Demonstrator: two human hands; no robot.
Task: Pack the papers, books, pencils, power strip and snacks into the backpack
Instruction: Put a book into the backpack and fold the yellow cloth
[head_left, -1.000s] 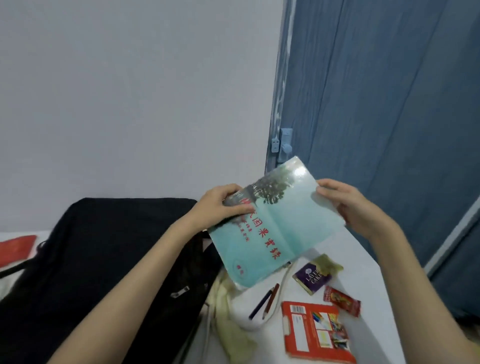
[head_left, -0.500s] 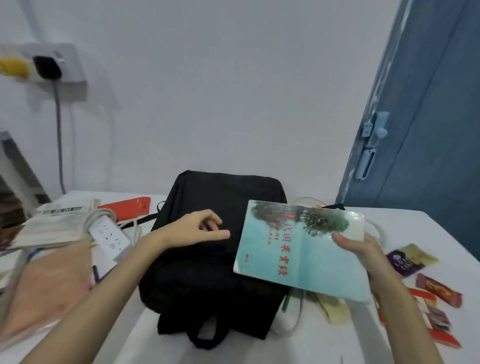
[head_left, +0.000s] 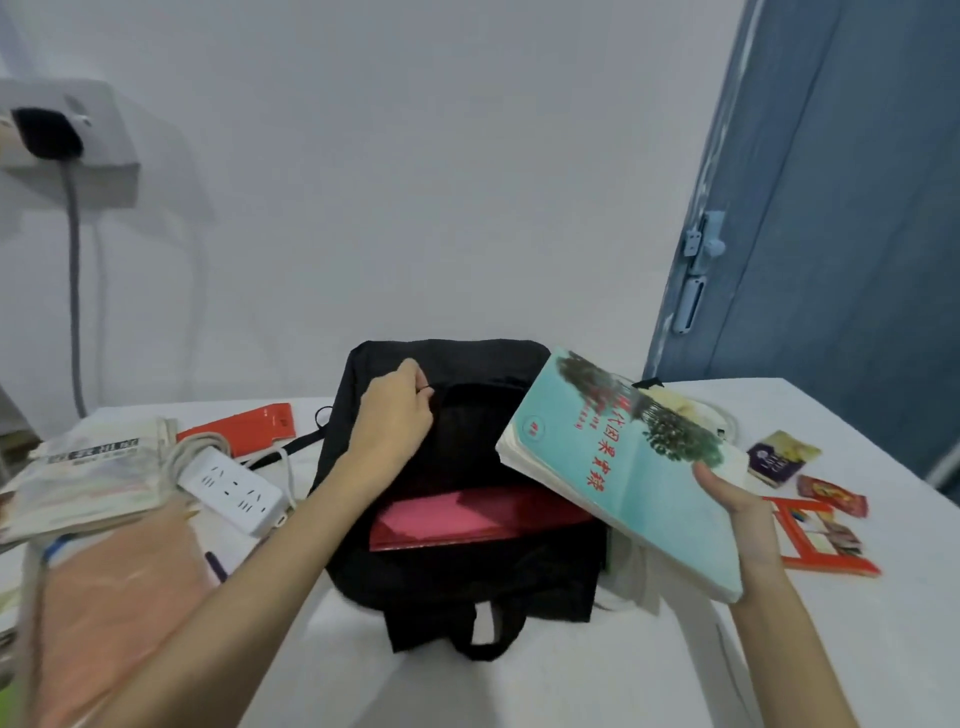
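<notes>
A black backpack (head_left: 462, 519) lies flat on the white table (head_left: 597, 686) in the lower middle of the frame, its long axis running from the carry loop nearest the viewer toward the wall. Its mouth gapes open, and a red folder (head_left: 467, 519) lies crosswise inside, its far edge hidden under the flap.

The left hand (head_left: 392, 415) is curled on the upper flap of the backpack, fingers pinching the fabric near the zip; what exactly sits between the fingertips is too small to make out.

The right hand (head_left: 737, 512) holds a teal book (head_left: 623, 467) at its lower right edge, thumb on the cover, the other fingers hidden beneath. The book hangs tilted over the right side of the backpack, its long axis slanting from upper left to lower right, the upper left corner pointing toward the bag's top.

At the left of the frame a white power strip (head_left: 234, 488) with its coiled cord lies beside a stack of papers (head_left: 88, 473), blurred and cut off by the edge. A red box (head_left: 826, 540) and snack packets (head_left: 831, 493) lie at the right, partly hidden behind the right hand.
</notes>
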